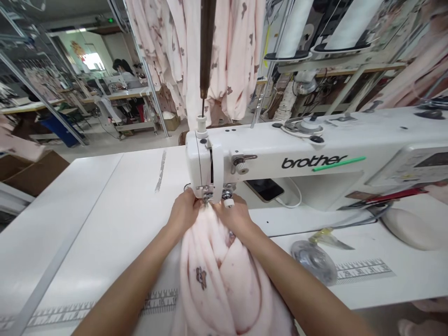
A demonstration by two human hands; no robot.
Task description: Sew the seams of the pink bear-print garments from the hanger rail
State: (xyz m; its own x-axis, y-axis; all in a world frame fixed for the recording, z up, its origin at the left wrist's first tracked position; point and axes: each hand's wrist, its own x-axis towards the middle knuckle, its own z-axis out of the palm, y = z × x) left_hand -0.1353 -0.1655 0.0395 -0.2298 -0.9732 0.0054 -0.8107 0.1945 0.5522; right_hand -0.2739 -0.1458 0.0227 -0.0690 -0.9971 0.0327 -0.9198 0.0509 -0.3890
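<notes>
- The left hand (182,212) and right hand (233,215) are placed on either side of the steel presser foot (206,194) of a white Brother sewing machine (280,163).
- The fingers (191,198) of both hands are bent forward onto the fabric; whether it is pinched or only pressed cannot be told.
- A bunched, pale pink fleece fabric (217,275) with a brown bear print is gathered between the forearms, its front end drawn up to the presser foot.
- The machine is set into a white table (87,224), with a printed ruler scale (364,270) along its near edge.
- A black smartphone (265,189) lies under the machine arm.
- A transparent plastic disc (314,261) is lying to the right.
- Pink printed garments (238,60) are hung behind the machine.
</notes>
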